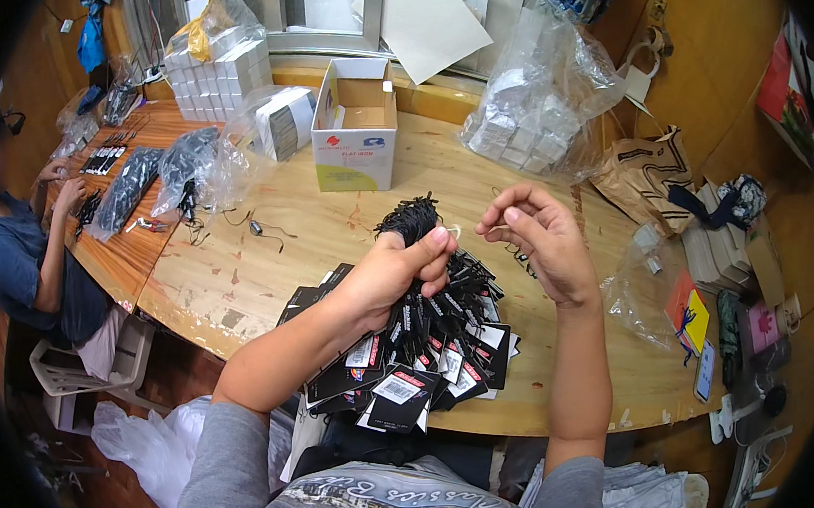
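Note:
A thick bundle of black hang-tag cords (409, 218) stands up out of my left hand (404, 271), whose fingers are closed round it. A small pale loop, perhaps a rubber band (457, 231), shows at the left thumb tip. Below that hand, the black hang tags (401, 386) with white labels fan out over the table's near edge. My right hand (542, 240) is raised just to the right, its thumb and forefinger drawn together in a pinch. Whatever lies between those fingertips is too small to make out.
An open carton (354, 146) stands at the back of the wooden table (225, 288). Bagged white boxes (530, 116) sit behind it. Papers and a phone (705, 371) lie at the right edge. On the left, a seated person (29, 256) works beside bags of black pieces (130, 189).

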Demonstrator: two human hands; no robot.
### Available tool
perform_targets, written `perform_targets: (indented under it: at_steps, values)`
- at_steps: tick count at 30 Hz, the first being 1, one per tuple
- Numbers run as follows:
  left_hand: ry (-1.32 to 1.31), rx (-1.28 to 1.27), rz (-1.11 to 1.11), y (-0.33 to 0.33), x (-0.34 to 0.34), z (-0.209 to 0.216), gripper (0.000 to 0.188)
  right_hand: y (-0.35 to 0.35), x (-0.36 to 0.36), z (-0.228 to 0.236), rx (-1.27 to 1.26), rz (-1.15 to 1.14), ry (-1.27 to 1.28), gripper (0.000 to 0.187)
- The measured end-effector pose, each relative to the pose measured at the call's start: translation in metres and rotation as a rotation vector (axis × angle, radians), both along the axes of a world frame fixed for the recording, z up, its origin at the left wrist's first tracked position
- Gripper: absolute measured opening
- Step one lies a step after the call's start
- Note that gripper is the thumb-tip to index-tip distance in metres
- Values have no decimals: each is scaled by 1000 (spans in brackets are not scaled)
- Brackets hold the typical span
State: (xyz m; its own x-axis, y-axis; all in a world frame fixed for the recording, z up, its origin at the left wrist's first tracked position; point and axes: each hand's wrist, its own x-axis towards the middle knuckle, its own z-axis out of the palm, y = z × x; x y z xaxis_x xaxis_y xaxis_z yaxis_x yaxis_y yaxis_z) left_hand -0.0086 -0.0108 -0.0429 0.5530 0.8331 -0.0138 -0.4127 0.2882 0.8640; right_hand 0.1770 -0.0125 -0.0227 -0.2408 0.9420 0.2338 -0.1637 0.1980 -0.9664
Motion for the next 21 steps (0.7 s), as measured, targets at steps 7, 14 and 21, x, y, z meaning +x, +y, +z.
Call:
perform_targets:
  at_steps: [7,14,21]
  values:
    - [45,38,-3,1,2,-2,21,-13,-34,8,-52,-131,-384,25]
    - [110,86,-48,-1,1,0,23,-12,-18,16,496,-526,-941,14]
    - [155,152,-149,-4,0,2,26,1,2,20,830,-1168,-1016,9]
